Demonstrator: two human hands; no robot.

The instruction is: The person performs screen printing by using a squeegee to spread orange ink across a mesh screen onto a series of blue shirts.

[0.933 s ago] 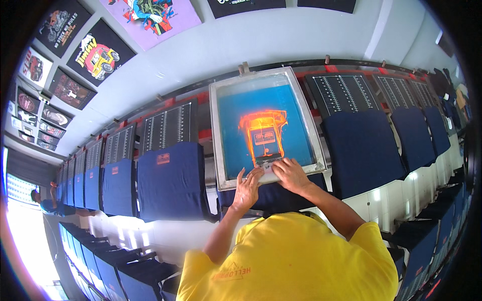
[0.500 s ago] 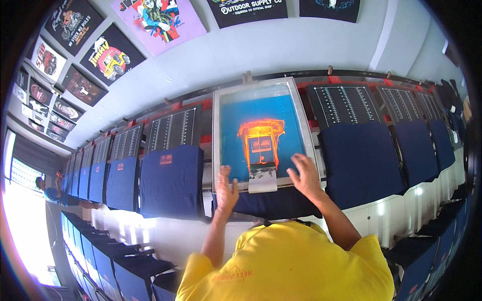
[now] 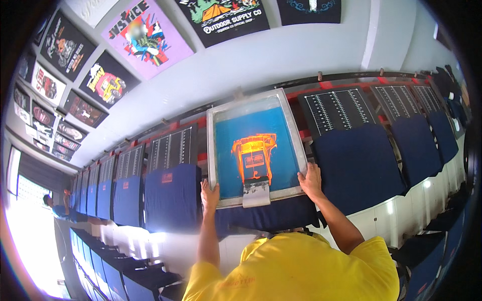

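Observation:
A silkscreen frame (image 3: 211, 150) with a pale rim and blue mesh (image 3: 285, 155) lies over a navy garment (image 3: 261, 216) in front of me. Orange ink (image 3: 255, 143) is smeared on the mesh around a small rectangular design. Tilted at the near edge, a pale squeegee (image 3: 256, 196) with a dark, ink-stained upper part rests on the mesh and rim, untouched by either hand. My left hand (image 3: 210, 196) is closed on the frame's near left side. At the near right side, my right hand (image 3: 311, 181) grips the frame, its fingers along the outer edge.
Dark pallets with white ruler marks, such as this one (image 3: 337, 110), carry navy garments on both sides. A printed navy garment (image 3: 173, 195) lies just left. Another person (image 3: 61, 205) stands far left. More garment-covered pallets (image 3: 145, 266) stand behind me. Framed prints hang on the wall.
Both hands have moved from open above the near part of the screen outward onto the frame's sides. My view has shifted a little. The squeegee keeps its place on the screen.

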